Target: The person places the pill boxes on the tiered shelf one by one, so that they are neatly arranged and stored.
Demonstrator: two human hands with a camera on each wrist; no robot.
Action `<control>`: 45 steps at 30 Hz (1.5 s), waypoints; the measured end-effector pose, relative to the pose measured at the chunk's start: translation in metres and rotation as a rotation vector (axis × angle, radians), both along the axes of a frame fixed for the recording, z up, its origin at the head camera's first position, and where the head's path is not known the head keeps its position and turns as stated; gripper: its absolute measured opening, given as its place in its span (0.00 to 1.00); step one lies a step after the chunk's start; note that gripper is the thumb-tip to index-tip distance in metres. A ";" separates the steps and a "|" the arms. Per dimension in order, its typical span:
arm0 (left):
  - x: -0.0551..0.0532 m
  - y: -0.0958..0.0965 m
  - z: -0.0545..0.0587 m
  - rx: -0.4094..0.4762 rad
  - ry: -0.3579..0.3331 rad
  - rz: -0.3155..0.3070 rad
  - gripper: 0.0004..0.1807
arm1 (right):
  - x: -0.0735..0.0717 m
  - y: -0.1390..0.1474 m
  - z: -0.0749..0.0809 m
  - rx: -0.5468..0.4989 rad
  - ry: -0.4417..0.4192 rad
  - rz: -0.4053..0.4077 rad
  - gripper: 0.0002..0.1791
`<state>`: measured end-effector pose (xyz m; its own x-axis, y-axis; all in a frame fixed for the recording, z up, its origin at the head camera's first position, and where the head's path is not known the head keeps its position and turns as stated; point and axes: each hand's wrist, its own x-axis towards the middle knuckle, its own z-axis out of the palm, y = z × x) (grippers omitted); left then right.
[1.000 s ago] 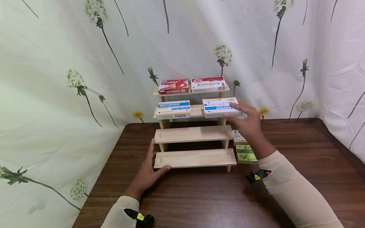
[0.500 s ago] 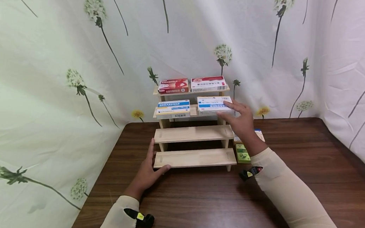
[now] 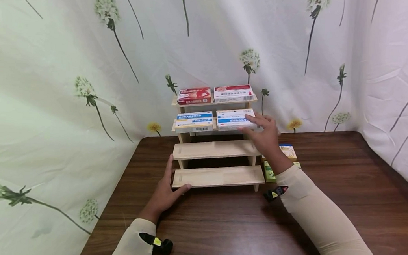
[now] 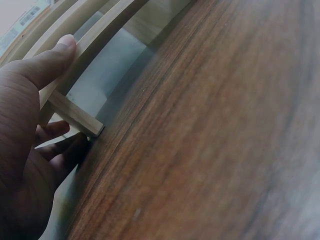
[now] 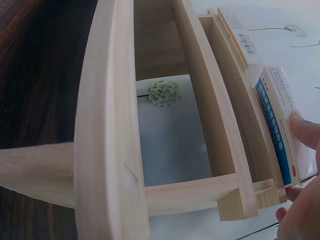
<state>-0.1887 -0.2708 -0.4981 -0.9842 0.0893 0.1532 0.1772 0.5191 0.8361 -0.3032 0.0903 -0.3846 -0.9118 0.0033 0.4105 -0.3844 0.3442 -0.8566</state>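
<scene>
In the head view my right hand (image 3: 264,135) holds a white and blue medicine box (image 3: 233,121) at its right end, on the second tier from the top of a wooden step shelf (image 3: 218,176). The right wrist view shows the thumb on the upper face of this medicine box (image 5: 290,122). Left of it on the same tier lies another blue and white medicine box (image 3: 194,121), with a narrow gap between. My left hand (image 3: 165,195) grips the left end of the lowest tier. Its thumb lies on the front edge in the left wrist view, its fingers (image 4: 65,150) round the side.
The top tier bears a red medicine box (image 3: 194,96) and a white and red one (image 3: 233,94). Right of the shelf, a green box (image 3: 270,173) and a yellow and white box (image 3: 287,152) lie on the brown wooden table (image 3: 218,227), partly behind my right arm. A dandelion-print cloth (image 3: 210,37) hangs behind.
My right hand has moved left, bringing the white and blue medicine box along the tier, closer to the other blue and white one. My left hand has stayed in place.
</scene>
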 end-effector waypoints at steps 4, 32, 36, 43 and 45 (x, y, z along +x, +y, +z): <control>0.000 0.000 -0.001 -0.006 -0.005 0.006 0.69 | -0.001 -0.001 -0.002 0.001 0.002 0.019 0.32; 0.000 0.000 0.000 0.003 0.010 -0.007 0.69 | -0.008 0.001 -0.006 0.034 -0.022 0.006 0.34; -0.001 0.000 -0.001 0.005 0.014 -0.010 0.69 | -0.007 0.001 -0.005 0.031 -0.027 0.009 0.35; -0.001 -0.001 -0.001 0.004 0.009 -0.006 0.69 | -0.006 0.003 -0.003 0.027 -0.029 0.008 0.39; 0.000 -0.001 -0.001 0.004 0.007 -0.004 0.69 | -0.005 0.005 -0.003 0.022 -0.027 0.008 0.39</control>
<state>-0.1892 -0.2713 -0.4990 -0.9827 0.0929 0.1604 0.1852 0.5153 0.8367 -0.3086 0.0950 -0.3871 -0.9227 -0.0128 0.3853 -0.3638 0.3598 -0.8592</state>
